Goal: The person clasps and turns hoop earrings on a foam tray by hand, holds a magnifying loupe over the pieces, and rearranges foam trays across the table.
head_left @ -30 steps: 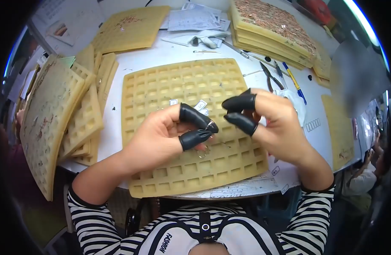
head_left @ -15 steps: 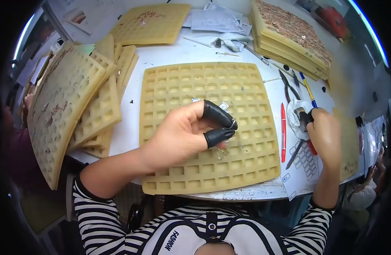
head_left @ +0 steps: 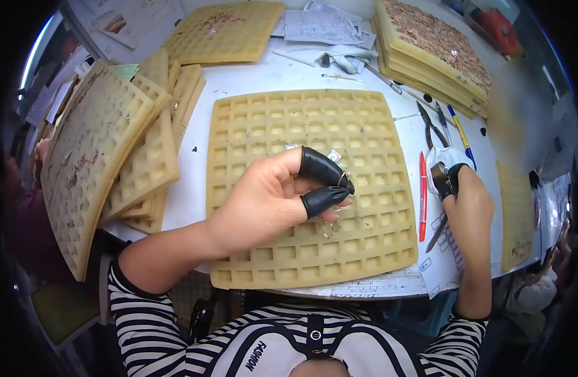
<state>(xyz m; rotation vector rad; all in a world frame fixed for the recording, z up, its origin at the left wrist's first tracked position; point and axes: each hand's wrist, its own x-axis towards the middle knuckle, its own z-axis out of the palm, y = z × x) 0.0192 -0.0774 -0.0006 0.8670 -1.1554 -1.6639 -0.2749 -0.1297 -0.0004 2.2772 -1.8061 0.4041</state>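
My left hand (head_left: 264, 195) pinches a small silvery metal piece (head_left: 345, 176) between thumb and forefinger, both in black finger cots. A thin metal ring (head_left: 328, 230) hangs below its fingertips. Beneath it lies a yellow tray (head_left: 257, 256) with rows of square pockets. Small square white-and-silver pieces (head_left: 333, 155) show just past the forefinger, over the tray. At the right, my right hand (head_left: 470, 204), also in black finger cots, closes on a small dark metal object (head_left: 441, 178) whose kind I cannot tell. A crumpled white cloth (head_left: 451, 156) lies right behind it.
A red pen (head_left: 423, 198), pliers (head_left: 429, 125) and a blue-and-yellow pen (head_left: 462, 137) lie right of the tray. More pocketed trays lean in a pile (head_left: 94, 169) at left. A tray stack (head_left: 427, 69) stands back right, papers (head_left: 320, 28) at the back.
My right hand has drawn back slightly toward me and left from the cloth, and the dark metal object now shows at its fingers. My left hand stays nearly in place.
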